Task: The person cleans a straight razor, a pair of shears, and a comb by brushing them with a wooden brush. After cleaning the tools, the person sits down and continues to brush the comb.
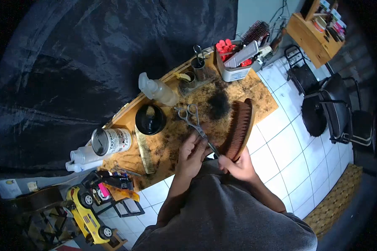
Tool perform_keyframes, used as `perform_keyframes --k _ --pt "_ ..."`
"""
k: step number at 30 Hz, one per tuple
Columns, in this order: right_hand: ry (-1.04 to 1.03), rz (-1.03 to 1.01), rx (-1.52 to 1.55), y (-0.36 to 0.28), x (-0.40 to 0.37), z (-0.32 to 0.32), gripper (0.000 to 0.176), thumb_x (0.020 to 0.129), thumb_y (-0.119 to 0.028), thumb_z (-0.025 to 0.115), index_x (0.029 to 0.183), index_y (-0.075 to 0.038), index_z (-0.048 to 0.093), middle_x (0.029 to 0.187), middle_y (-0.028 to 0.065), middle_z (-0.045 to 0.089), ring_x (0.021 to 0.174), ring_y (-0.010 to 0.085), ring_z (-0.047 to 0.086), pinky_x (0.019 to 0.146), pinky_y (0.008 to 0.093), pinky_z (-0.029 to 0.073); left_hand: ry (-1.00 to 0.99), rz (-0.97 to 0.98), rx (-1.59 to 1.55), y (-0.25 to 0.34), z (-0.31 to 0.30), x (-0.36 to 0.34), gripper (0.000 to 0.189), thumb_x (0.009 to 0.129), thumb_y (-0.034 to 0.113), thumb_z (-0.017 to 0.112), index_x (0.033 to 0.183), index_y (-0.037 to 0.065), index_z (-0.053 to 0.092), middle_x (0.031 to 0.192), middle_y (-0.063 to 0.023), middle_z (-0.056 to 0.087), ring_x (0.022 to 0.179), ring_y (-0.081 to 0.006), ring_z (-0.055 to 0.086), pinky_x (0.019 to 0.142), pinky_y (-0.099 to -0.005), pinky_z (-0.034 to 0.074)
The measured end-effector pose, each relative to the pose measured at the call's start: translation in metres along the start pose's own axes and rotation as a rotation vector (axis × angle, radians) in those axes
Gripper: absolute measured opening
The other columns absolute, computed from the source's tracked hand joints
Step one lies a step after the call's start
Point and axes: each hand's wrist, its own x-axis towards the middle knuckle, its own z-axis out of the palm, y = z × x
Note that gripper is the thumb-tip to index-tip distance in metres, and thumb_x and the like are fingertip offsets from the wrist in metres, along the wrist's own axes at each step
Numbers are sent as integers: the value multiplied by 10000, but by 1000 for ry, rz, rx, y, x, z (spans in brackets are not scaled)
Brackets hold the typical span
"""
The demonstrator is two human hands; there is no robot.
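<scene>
My left hand (191, 155) is closed on a pair of metal scissors (195, 124) near the pivot. Their finger rings point up and away, and the blades slant down toward my other hand. My right hand (240, 168) grips the lower end of a large brush (240, 129) with brown bristles and a wooden back, held upright with the bristles facing left. Its fingers are right at the scissors' blade tips. Under the hands, the wooden table (264, 98) is littered with dark hair clippings (218, 104).
Along the table stand a spray bottle (158, 90), a black bowl (151, 120) with a shaving brush, a pale comb (144, 150), a labelled can (113, 141) and a white tub (235, 74) of combs and clips. A yellow toy car (88, 215) sits lower left; black chairs (337, 106) stand right.
</scene>
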Motion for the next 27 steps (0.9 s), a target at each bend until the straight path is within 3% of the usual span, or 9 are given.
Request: perform_keyframes --k 2,4,6,8,10,11,16,24,27 --pt "-66 -219 -43 25 -14 -4 616 909 -76 556 1412 -36 201 905 104 577 702 105 572 597 248 460 27 -47 30 -1 -8 -3 445 953 116 506 1366 15 377 1115 -84 581 966 -142 579 858 -294 494" --pt "-68 55 -19 34 -27 -5 578 940 -123 511 1427 -30 213 853 83 586 718 120 585 606 277 463 17 -51 33 -2 -12 -6 405 958 119 501 1337 10 410 1012 -39 571 881 -102 554 768 -246 492" --pt "33 83 -211 25 -32 -1 481 948 -176 518 1375 -23 358 920 95 642 719 179 636 611 309 482 -13 177 147 -9 -29 -11 339 946 53 500 1281 8 466 988 -37 573 842 -103 558 733 -235 488" --pt "-127 -172 -714 3 -32 4 410 923 -219 569 1286 -41 500 978 113 683 727 240 676 612 342 504 222 -43 -175 -18 -38 -13 354 925 43 535 1269 10 462 977 -40 582 761 -88 527 645 -222 446" --pt "-68 -239 -613 10 -31 8 385 888 -266 616 1216 -68 573 979 144 688 704 267 684 607 359 524 264 -90 -67 -12 -39 -23 372 929 72 536 1281 3 436 934 -34 574 674 -81 483 569 -220 392" --pt "29 -238 -731 13 -33 4 393 884 -294 617 1204 -70 579 916 147 691 702 259 686 613 358 531 -86 94 178 -2 -41 -30 315 963 116 488 1251 -11 476 874 -15 537 620 -63 443 531 -202 361" --pt "593 74 -1018 -2 -18 -12 418 872 -389 614 1067 -19 607 719 132 673 595 255 658 537 355 501 -84 -231 268 20 -40 -47 332 999 152 404 1276 -1 506 797 19 423 561 -38 324 516 -170 299" --pt "-113 -182 -993 14 -42 13 464 801 -470 671 1045 -78 629 685 93 664 543 262 642 560 346 525 -317 5 187 5 -59 -46 441 973 201 473 1353 -4 387 1172 -103 572 903 -139 573 791 -271 470" --pt "245 -267 -1044 25 -32 0 500 792 -474 669 1082 -70 621 735 126 683 633 279 680 586 353 534 -361 -108 315 23 -58 -52 471 970 193 470 1383 5 343 1262 -150 534 1113 -221 554 907 -343 466"
